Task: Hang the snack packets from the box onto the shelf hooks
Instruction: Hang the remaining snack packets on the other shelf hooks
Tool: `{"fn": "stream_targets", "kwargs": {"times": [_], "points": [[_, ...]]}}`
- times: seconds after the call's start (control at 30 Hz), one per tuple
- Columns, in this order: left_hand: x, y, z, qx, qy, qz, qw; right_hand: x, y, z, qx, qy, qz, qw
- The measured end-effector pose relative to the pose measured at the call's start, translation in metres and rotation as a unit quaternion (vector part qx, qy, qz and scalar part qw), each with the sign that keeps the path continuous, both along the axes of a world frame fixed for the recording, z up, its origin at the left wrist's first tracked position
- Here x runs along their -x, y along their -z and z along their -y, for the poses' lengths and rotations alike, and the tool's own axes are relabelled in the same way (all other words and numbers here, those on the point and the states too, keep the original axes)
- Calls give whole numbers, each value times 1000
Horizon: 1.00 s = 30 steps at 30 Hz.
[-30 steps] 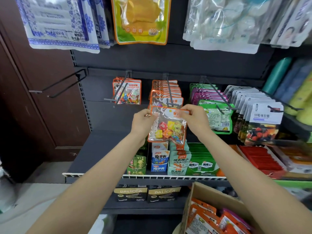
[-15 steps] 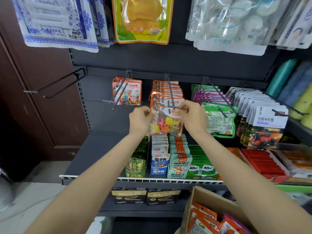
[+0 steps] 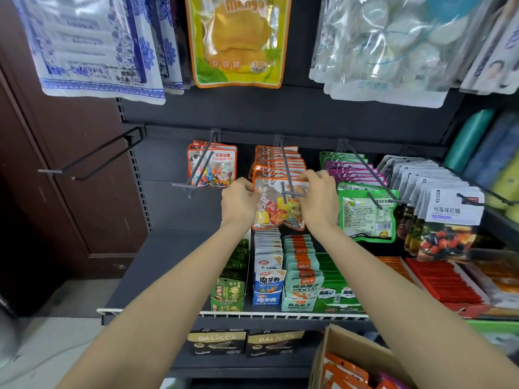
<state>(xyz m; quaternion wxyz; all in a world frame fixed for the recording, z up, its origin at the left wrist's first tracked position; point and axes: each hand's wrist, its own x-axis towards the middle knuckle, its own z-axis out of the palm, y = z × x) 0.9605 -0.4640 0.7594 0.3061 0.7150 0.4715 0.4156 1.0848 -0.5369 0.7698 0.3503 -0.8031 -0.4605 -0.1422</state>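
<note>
An orange-edged clear candy packet (image 3: 278,210) hangs between my hands at the front tip of the middle shelf hook (image 3: 286,172). My left hand (image 3: 240,202) pinches its upper left corner and my right hand (image 3: 317,199) pinches its upper right corner. The hook's tip passes through the packet's top. Behind it on the same hook hang several matching orange packets (image 3: 278,161). The cardboard box (image 3: 345,357) at the bottom right holds more orange packets (image 3: 341,370).
An empty black hook (image 3: 92,158) juts out at left. A hook with jelly bean packets (image 3: 212,171) is left of my hands; green packets (image 3: 366,211) and berry candy packets (image 3: 446,220) hang to the right. The shelf below holds rows of snack boxes behind a white wire rail (image 3: 252,315).
Both hands raised the candy packet from below the hook up and forward onto the hook's tip. The camera view shifted slightly downward.
</note>
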Motion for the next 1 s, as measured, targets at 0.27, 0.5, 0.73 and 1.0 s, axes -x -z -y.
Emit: {"fn": "stream_targets", "kwargs": {"times": [0.27,0.5,0.73,1.0], "points": [[12,28,60,-71,0,43,997,-3,21,59,-39,-82,-51,995],[-10,108,137,-34,135,-56,989,-11,106,144,211,-154,-145,954],[-43,186,216,76,319,-167,930,-39,217,223,362,-92,-207,904],[-58,264,254,233,339,-389,824,-59,288,247,393,-9,-273,878]]}}
